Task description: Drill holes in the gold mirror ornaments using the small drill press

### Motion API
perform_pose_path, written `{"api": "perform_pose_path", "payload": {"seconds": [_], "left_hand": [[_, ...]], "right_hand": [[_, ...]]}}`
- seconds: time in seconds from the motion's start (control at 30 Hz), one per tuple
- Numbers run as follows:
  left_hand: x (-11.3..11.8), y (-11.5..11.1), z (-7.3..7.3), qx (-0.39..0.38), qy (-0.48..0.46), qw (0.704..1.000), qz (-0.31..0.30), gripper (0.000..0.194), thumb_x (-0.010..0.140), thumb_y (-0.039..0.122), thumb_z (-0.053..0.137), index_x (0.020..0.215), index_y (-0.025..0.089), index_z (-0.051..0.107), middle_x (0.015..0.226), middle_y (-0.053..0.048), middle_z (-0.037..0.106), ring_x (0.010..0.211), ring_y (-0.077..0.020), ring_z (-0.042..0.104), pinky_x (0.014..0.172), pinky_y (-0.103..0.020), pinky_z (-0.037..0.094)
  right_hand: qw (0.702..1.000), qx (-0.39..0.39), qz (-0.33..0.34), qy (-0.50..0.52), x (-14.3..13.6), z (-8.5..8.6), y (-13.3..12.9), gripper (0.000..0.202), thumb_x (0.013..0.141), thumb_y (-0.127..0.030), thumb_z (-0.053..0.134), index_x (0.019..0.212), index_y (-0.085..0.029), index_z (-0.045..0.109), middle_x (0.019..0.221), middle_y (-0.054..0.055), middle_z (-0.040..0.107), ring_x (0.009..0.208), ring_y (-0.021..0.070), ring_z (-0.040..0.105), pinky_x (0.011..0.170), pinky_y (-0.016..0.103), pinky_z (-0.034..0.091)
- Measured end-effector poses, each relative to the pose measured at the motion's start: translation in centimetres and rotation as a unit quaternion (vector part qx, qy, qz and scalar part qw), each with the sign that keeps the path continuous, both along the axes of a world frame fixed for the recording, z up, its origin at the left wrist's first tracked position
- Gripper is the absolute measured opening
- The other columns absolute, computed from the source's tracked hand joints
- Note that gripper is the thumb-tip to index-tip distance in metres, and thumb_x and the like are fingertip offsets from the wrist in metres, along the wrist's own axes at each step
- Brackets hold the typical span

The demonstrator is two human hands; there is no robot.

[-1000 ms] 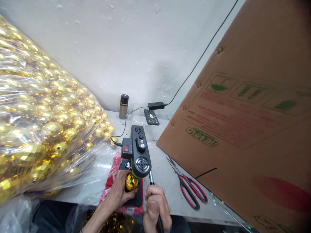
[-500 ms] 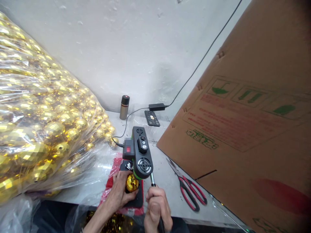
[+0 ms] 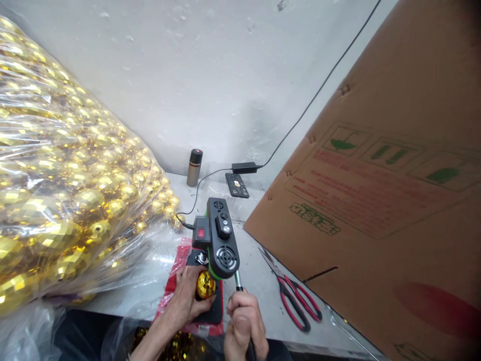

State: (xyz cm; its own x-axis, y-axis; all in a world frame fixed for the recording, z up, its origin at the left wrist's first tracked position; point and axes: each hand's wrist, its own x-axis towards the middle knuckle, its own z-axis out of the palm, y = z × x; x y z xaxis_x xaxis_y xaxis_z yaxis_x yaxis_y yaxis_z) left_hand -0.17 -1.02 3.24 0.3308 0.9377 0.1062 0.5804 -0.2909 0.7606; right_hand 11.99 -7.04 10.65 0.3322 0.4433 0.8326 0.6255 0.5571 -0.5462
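Note:
A black device [image 3: 224,240] with round vents and green edges stands on a black base over red plastic [image 3: 173,276]. In front of it, my left hand [image 3: 188,296] grips a shiny gold ball [image 3: 206,285] between thumb and fingers, low over the base. My right hand [image 3: 246,321] is wrapped round the black grip of a metal lever [image 3: 238,281] at the device's right side. Red-and-black scissors [image 3: 295,298] lie open to the right of that hand.
Clear plastic holding many gold balls [image 3: 90,200] fills the left. A large cardboard box [image 3: 368,200] leans in from the right. Behind the device are a bottle [image 3: 194,168], a phone [image 3: 237,185] and a black adapter [image 3: 244,167] with a cable.
The whole view has shifted slightly, so things appear a little lower and to the right. Both hands keep their holds on the ball and the lever.

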Motion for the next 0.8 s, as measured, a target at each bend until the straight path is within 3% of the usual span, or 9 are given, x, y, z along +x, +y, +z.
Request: {"api": "perform_pose_path", "payload": {"seconds": [0.27, 0.4, 0.6, 0.7, 0.8], "left_hand": [[0.1, 0.0, 0.6, -0.003, -0.001, 1.000, 0.001, 0.039, 0.072, 0.026, 0.078, 0.109, 0.020, 0.066, 0.106, -0.010, 0.071, 0.104, -0.0345, 0.065, 0.096, -0.052, 0.052], [0.1, 0.0, 0.9, -0.014, 0.003, 1.000, -0.001, 0.041, 0.071, 0.025, 0.078, 0.110, 0.019, 0.067, 0.108, -0.011, 0.072, 0.106, -0.0349, 0.066, 0.098, -0.053, 0.051], [0.0, 0.1, 0.0, 0.008, -0.008, 1.000, -0.011, 0.043, 0.071, 0.026, 0.079, 0.111, 0.020, 0.067, 0.107, -0.010, 0.073, 0.104, -0.0330, 0.066, 0.100, -0.052, 0.050], [0.1, 0.2, -0.2, 0.017, -0.013, 1.000, -0.007, 0.045, 0.071, 0.026, 0.080, 0.114, 0.021, 0.068, 0.108, -0.009, 0.073, 0.104, -0.0326, 0.066, 0.099, -0.051, 0.050], [0.1, -0.1, -0.3, 0.015, -0.014, 1.000, 0.000, 0.051, 0.070, 0.023, 0.080, 0.120, 0.022, 0.068, 0.112, -0.010, 0.073, 0.107, -0.0336, 0.066, 0.097, -0.050, 0.052]], "right_hand": [[1.000, 0.004, -0.002, 0.000, -0.3, -0.2, 0.0, 0.039, 0.109, -0.021, 0.037, 0.072, -0.023, 0.048, 0.068, -0.006, 0.054, 0.058, 0.0094, 0.051, 0.081, 0.026, 0.052], [0.999, 0.011, -0.031, 0.017, -0.9, -1.7, 0.3, 0.039, 0.109, -0.022, 0.039, 0.072, -0.023, 0.048, 0.070, -0.005, 0.055, 0.061, 0.0098, 0.053, 0.086, 0.029, 0.053], [0.997, 0.062, -0.018, -0.033, -0.3, -3.7, 1.3, 0.039, 0.109, -0.022, 0.040, 0.072, -0.023, 0.051, 0.068, -0.006, 0.058, 0.060, 0.0096, 0.058, 0.081, 0.028, 0.052], [0.999, 0.034, -0.013, -0.038, -0.1, -2.5, 0.7, 0.037, 0.108, -0.025, 0.044, 0.073, -0.023, 0.054, 0.068, -0.004, 0.060, 0.062, 0.0116, 0.059, 0.070, 0.027, 0.050], [0.999, -0.029, -0.008, 0.033, -0.6, 1.3, -0.3, 0.038, 0.108, -0.019, 0.042, 0.070, -0.022, 0.049, 0.070, -0.002, 0.057, 0.058, 0.0110, 0.053, 0.057, 0.025, 0.040]]}}
